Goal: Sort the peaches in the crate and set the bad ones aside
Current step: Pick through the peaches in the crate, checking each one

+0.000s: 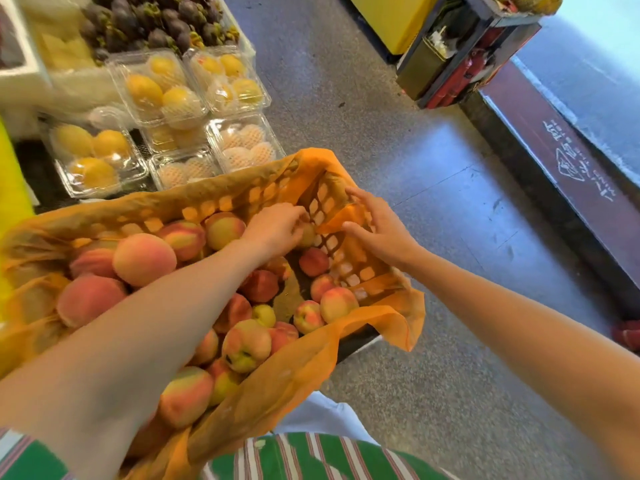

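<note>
An orange plastic crate (pixel 221 202) lined with an orange bag (pixel 287 372) holds several pink and yellow peaches (pixel 143 259). My left hand (pixel 273 228) reaches into the far right corner of the crate and curls its fingers round a small peach (pixel 306 234). My right hand (pixel 377 226) is beside it with fingers spread and straight, touching the orange liner against the crate's right wall. One peach (pixel 246 346) near the front shows a dark spot.
Clear plastic boxes of yellow fruit (pixel 156 91) and netted fruit (pixel 246 142) stand behind the crate, with dark mangosteens (pixel 156 22) further back. Grey floor (pixel 398 133) lies to the right, with a dark doormat (pixel 571 174) and a stand (pixel 460 53) beyond.
</note>
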`<state>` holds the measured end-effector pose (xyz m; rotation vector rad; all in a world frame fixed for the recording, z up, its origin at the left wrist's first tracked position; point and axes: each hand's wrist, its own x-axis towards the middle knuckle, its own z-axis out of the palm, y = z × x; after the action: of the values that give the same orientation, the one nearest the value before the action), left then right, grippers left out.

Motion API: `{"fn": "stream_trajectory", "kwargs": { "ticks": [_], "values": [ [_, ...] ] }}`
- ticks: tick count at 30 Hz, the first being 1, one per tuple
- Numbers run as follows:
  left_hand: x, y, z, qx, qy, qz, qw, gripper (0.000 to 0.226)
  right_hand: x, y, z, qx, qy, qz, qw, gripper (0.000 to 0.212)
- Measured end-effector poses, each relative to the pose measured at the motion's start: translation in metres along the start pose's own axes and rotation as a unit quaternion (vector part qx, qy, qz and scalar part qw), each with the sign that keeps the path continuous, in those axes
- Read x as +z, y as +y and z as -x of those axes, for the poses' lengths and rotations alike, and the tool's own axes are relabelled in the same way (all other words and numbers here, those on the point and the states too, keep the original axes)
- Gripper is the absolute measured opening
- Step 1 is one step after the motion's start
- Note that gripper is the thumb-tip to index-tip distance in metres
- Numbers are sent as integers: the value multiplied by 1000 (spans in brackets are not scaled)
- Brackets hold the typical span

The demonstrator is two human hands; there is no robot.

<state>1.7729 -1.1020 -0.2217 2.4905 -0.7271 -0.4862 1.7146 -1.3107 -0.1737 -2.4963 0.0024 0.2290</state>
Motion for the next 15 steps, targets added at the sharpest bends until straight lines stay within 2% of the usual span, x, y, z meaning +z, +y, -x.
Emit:
{"fn": "stream_trajectory", "kwargs": {
  "ticks": [2,4,5,7,10,12,15],
  "values": [
    [-25,-4,13,77,85,-16,993,22,-4,-11,-12,-53,98,59,992,60],
    [-46,-10,22,137,172,-75,973,16,-4,-31,-25,-103,116,37,987,52],
    [-54,-13,26,142,209,-117,960,19,-1,-43,-29,-119,85,8,989,46],
    [-67,-19,33,95,236,-170,952,35,10,-64,-33,-114,-44,-20,992,36],
    [-72,-38,42,-13,158,-168,973,62,39,-74,-33,-30,-272,52,960,42],
    [-71,-55,49,-50,125,-152,979,65,62,-65,-33,20,-336,80,938,52],
    [-70,-67,57,-38,122,-128,983,63,88,-48,-35,95,-366,64,924,67]
  ]
}}
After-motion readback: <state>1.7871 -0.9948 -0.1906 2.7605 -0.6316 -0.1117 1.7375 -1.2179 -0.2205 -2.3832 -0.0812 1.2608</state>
